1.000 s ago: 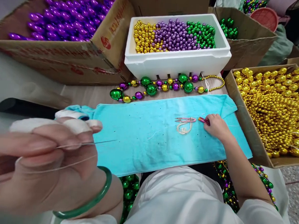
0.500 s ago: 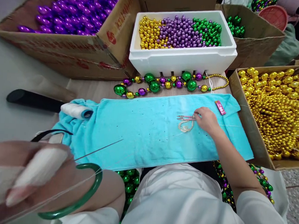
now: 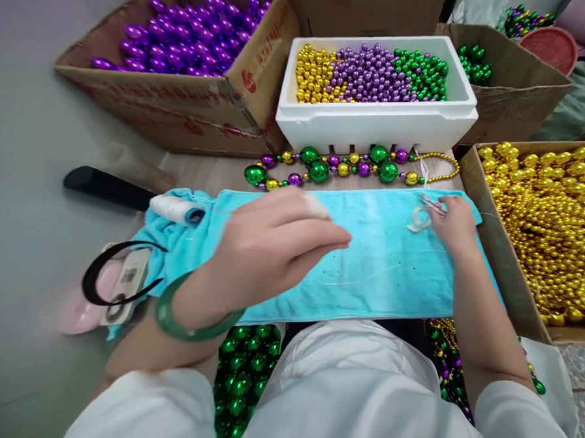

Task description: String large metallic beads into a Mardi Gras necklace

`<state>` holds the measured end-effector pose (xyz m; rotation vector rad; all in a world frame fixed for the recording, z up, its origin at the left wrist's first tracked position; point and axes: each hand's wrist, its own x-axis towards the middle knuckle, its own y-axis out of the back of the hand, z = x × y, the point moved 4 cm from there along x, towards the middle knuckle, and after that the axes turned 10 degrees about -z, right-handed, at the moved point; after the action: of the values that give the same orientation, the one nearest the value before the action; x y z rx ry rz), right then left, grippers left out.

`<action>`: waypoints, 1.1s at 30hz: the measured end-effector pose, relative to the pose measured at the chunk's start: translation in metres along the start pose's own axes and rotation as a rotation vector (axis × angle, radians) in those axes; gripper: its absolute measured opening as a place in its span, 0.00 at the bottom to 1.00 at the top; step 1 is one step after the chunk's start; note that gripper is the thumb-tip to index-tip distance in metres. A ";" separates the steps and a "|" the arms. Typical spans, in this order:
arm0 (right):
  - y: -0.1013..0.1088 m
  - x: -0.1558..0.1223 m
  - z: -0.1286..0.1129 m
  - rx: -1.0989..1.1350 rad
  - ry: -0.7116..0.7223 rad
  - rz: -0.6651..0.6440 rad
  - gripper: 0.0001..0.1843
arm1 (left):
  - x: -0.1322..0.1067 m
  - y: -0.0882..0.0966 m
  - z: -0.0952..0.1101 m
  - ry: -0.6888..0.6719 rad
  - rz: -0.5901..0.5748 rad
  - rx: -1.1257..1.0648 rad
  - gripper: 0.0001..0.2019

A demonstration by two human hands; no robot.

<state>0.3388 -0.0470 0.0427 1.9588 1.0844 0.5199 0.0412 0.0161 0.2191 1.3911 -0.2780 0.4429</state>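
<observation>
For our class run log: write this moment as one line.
left hand: over turquoise towel | right hand: at small scissors | bead strand: behind towel

Bright, even light fills the scene, leaving only soft shadows under the white foam box (image 3: 376, 125). Small glints sparkle on the gold beads (image 3: 542, 212) at the right and on the purple beads (image 3: 184, 37) at the far left. Motion blur smears the left hand (image 3: 276, 244), and the right hand (image 3: 452, 221) looks slightly soft. Straight lines bow near the frame edges.
</observation>
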 end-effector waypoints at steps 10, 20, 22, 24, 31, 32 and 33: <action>-0.040 -0.070 -0.122 1.518 0.062 -0.667 0.16 | 0.057 -0.053 -0.034 0.039 -0.230 0.003 0.10; 0.047 -0.041 0.007 0.510 -0.157 -0.541 0.15 | 0.038 -0.075 -0.037 0.114 -0.319 0.128 0.10; 0.064 -0.038 0.004 0.388 -0.133 -0.325 0.16 | 0.046 -0.083 -0.026 0.066 -0.298 0.189 0.11; 0.063 -0.040 -0.021 0.537 0.020 -0.205 0.20 | 0.059 -0.091 -0.011 -0.021 -0.291 0.211 0.13; 0.003 -0.049 -0.069 1.157 0.081 -0.588 0.17 | 0.084 -0.090 -0.002 -0.086 -0.344 0.166 0.13; 0.004 -0.046 -0.058 1.122 0.030 -0.568 0.17 | 0.081 -0.088 -0.006 -0.072 -0.353 0.176 0.14; 0.007 -0.043 -0.046 1.063 -0.011 -0.551 0.18 | 0.078 -0.086 -0.010 -0.064 -0.359 0.188 0.14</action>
<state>0.2884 -0.0642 0.0764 2.3071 2.0619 -0.4856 0.1487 0.0266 0.1761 1.6031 -0.0346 0.1287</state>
